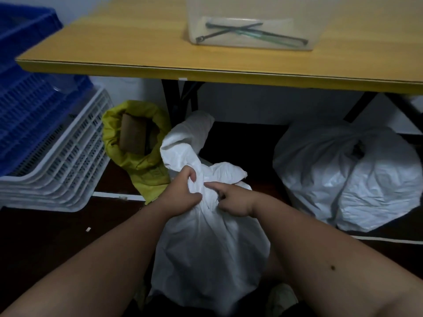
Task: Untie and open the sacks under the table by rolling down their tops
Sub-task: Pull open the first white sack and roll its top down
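A white woven sack [206,252] stands on the floor in front of me, its neck knotted and its long top end flopping up toward the table. My left hand [183,191] pinches the cloth at the left of the knot. My right hand [231,197] grips the knot from the right, its index finger stretched out along it. A yellow-green sack [139,161] stands behind on the left, its top rolled down and brown cardboard showing inside. At the right, under the table, sits a second white sack [348,179] with its top tied.
The yellow wooden table [137,53] spans the top, black legs beneath, with a clear plastic tub [251,40] holding cable ties on it. Stacked white crates [59,165] and blue crates [25,92] fill the left. The floor is dark.
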